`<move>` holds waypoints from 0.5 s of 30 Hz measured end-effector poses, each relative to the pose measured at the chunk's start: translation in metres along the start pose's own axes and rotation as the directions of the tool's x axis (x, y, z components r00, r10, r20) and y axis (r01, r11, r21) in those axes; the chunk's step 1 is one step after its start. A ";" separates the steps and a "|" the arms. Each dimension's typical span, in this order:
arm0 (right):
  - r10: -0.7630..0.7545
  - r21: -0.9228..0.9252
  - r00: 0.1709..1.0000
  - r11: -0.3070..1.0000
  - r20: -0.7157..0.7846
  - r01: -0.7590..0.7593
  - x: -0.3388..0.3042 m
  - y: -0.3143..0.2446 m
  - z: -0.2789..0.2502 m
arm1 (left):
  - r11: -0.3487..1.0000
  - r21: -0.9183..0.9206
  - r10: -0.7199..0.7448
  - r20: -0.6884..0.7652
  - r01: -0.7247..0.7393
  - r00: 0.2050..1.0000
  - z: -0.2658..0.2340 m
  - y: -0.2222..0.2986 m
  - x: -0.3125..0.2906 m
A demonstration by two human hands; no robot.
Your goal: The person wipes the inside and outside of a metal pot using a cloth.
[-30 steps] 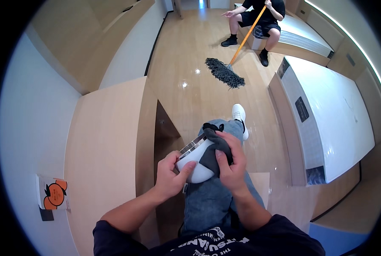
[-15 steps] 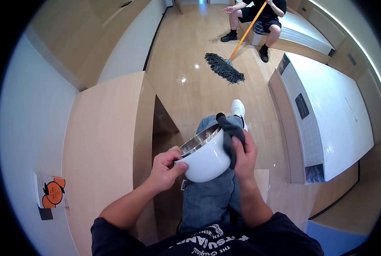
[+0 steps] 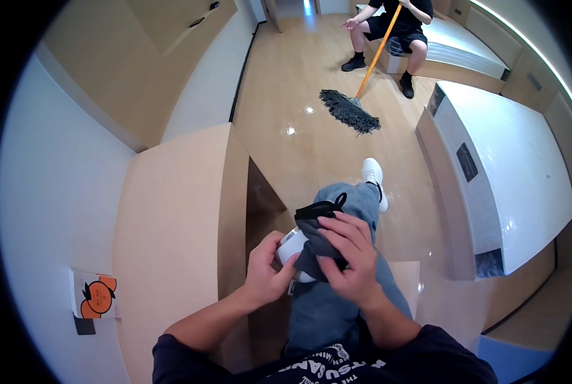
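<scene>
Holding a white bowl (image 3: 292,246) over our lap, we grip its side with our left hand (image 3: 265,272), fingers curled tight around it. Our right hand (image 3: 349,259) lies flat on a dark grey cloth (image 3: 317,240), fingers spread a little and pressing the cloth against the bowl. The cloth covers most of the bowl, so we see only a small white part. Under our hands is our leg in blue jeans (image 3: 337,307). Beside us on the left is a light wooden desk (image 3: 171,224). Far across the shiny floor, another person sits holding a mop (image 3: 350,110) with an orange stick.
</scene>
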State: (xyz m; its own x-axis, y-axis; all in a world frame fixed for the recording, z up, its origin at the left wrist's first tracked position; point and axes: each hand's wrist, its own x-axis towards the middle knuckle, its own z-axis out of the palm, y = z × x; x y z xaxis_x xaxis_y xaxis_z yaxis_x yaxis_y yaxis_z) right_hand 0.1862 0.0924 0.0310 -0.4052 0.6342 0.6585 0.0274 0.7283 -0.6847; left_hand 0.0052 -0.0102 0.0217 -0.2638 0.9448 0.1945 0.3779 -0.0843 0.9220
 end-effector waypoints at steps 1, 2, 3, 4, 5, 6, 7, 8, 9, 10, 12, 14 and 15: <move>0.008 0.025 1.000 1.000 0.002 -0.009 0.001 0.004 -0.002 | 0.990 -0.106 -0.092 0.026 0.094 0.995 -0.001 -0.002 0.000; 0.107 0.095 0.992 0.990 -0.066 -0.100 0.000 0.011 -0.001 | 0.974 -0.180 -0.130 0.045 0.136 0.990 -0.003 -0.003 0.000; 0.205 0.168 0.971 0.969 -0.126 -0.183 -0.002 0.021 0.000 | 0.977 -0.170 -0.124 0.045 0.130 0.991 -0.006 -0.004 0.002; 0.463 0.329 0.878 0.853 -0.124 -0.404 -0.008 0.031 0.002 | 0.976 -0.192 -0.088 0.089 0.104 0.992 -0.008 -0.010 0.003; 0.582 0.453 0.807 0.749 -0.102 -0.483 -0.013 0.046 0.001 | 0.973 -0.215 -0.051 0.133 0.079 0.990 -0.009 -0.014 0.004; 0.562 0.398 0.822 0.778 -0.093 -0.486 -0.011 0.045 -0.001 | 0.980 -0.191 -0.036 0.130 0.060 0.991 -0.010 -0.018 0.004; 0.541 0.342 0.837 0.804 -0.083 -0.486 -0.009 0.043 -0.002 | 0.980 -0.190 -0.031 0.127 0.055 0.991 -0.011 -0.019 0.004; 0.425 0.252 0.898 0.887 -0.118 -0.387 -0.011 0.035 -0.002 | 0.971 -0.225 -0.045 0.137 0.075 0.990 -0.013 -0.020 0.004; 0.304 0.163 0.943 0.946 -0.135 -0.281 -0.006 0.017 0.000 | 0.961 -0.256 -0.065 0.144 0.101 0.987 -0.015 -0.021 0.003; 0.137 0.073 0.987 0.989 -0.084 -0.130 -0.002 0.006 -0.002 | 0.961 -0.255 -0.066 0.148 0.103 0.987 -0.015 -0.021 0.003; 0.035 0.040 0.999 0.999 -0.012 -0.034 -0.001 -0.006 0.002 | 0.927 -0.328 -0.139 0.144 0.180 0.980 -0.016 -0.020 0.005; 0.059 0.065 0.996 0.996 -0.069 -0.054 -0.004 0.004 0.007 | 0.901 -0.382 -0.172 0.121 0.206 0.978 -0.015 -0.032 0.006; 0.109 0.104 0.988 0.990 -0.113 -0.097 -0.005 0.015 0.007 | 0.867 -0.442 -0.210 0.093 0.229 0.973 -0.015 -0.036 0.007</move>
State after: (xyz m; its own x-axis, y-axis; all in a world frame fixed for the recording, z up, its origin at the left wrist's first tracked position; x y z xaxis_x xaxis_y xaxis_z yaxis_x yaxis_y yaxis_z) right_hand 0.1820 0.0982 0.0158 -0.2936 0.7352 0.6110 -0.0286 0.6321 -0.7744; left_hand -0.0238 -0.0051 -0.0053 -0.2535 0.9667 -0.0353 -0.1248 0.0035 0.9922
